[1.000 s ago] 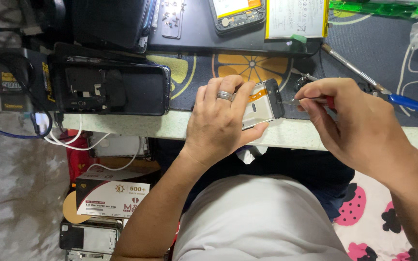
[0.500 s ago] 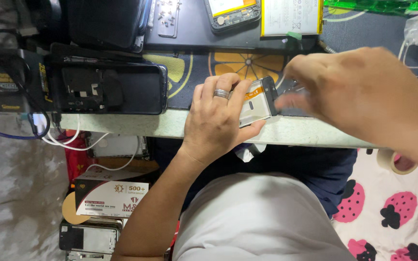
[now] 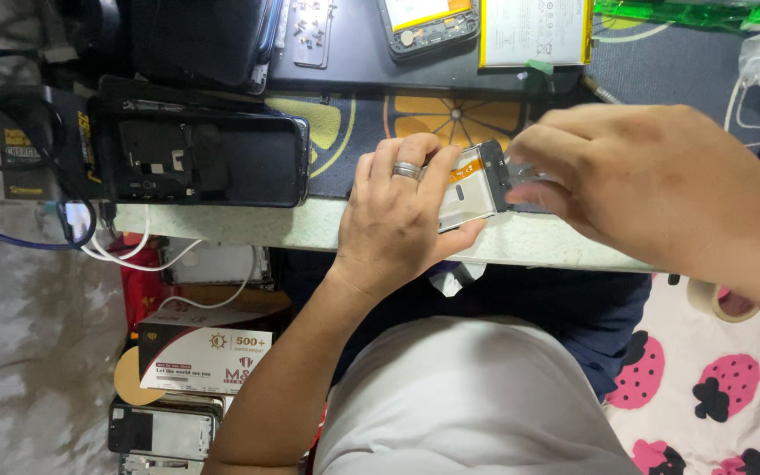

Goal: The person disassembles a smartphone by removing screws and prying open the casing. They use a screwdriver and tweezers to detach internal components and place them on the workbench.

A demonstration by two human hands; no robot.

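Note:
My left hand (image 3: 402, 211), with a ring on one finger, grips a small opened phone body (image 3: 471, 183) that has an orange flex strip, and holds it down at the table's front edge (image 3: 248, 225). My right hand (image 3: 653, 180) hovers over the phone's right end. It looks large and slightly blurred. Its thumb and forefinger pinch a thin grey metal piece (image 3: 531, 174) against that end. What the piece is cannot be made out.
A larger opened black phone (image 3: 200, 158) lies to the left on a mat with an orange-slice print (image 3: 459, 114). Behind are a screw tray (image 3: 310, 35), another opened phone (image 3: 424, 22) and a white battery (image 3: 534, 31). Cables (image 3: 10, 132) hang at left. A box (image 3: 208, 356) and tape roll (image 3: 714, 299) are below.
My right hand rose from the table's right side and swung left over the phone's end. The red-handled tool it held is no longer visible. My left hand stayed put.

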